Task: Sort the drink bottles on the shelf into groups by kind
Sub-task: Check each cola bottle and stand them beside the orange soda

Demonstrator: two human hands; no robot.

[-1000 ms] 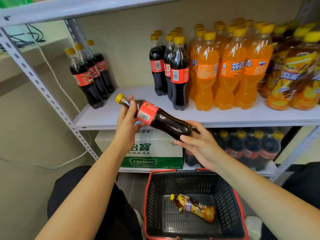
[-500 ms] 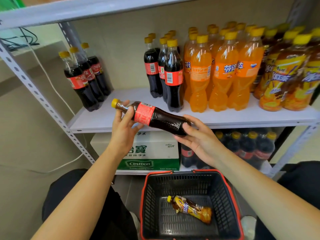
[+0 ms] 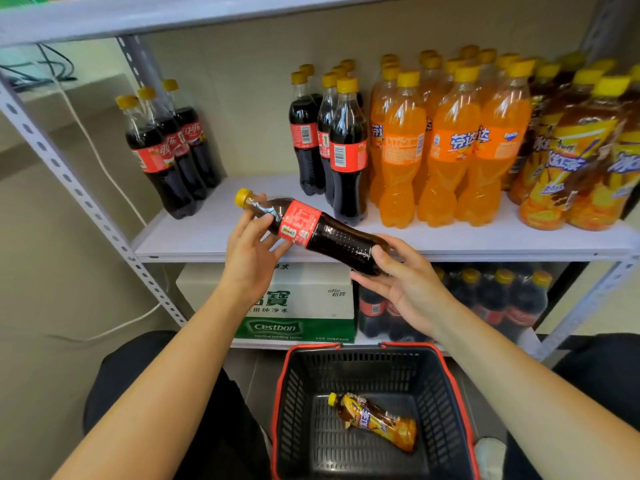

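A: Item under handling: one cola bottle (image 3: 311, 230), yellow cap, red label. It is held slanted in the air just in front of the shelf (image 3: 214, 233), cap up and to the left, base down and to the right.

B: State of the hands?

A: The left hand (image 3: 252, 251) is wrapped round the neck and shoulder, just below the cap. The right hand (image 3: 405, 282) is cupped round the base, thumb on top. Both are closed on the bottle.

B: Candidate places?

A: Two cola groups are noted on the shelf: three cola bottles (image 3: 166, 157) at the far left by the upright, and a larger cola cluster (image 3: 332, 147) in the middle, just beside the orange soda bottles (image 3: 450, 147). Iced tea bottles (image 3: 575, 157) are massed at the right. A bare stretch of shelf lies between the two cola groups.

B: Step judged: the bottle is to be stood with one cola group. It should be righted first, the base lowered by the right hand and the neck steered by the left. It is best set in the bare stretch, just beside the chosen group, so that no neighbour is knocked. The neck grip should be released only once the base sits flat.

A: Outstanding: one tea bottle (image 3: 377, 419) lies in the basket (image 3: 284, 393) below, not yet shelved.
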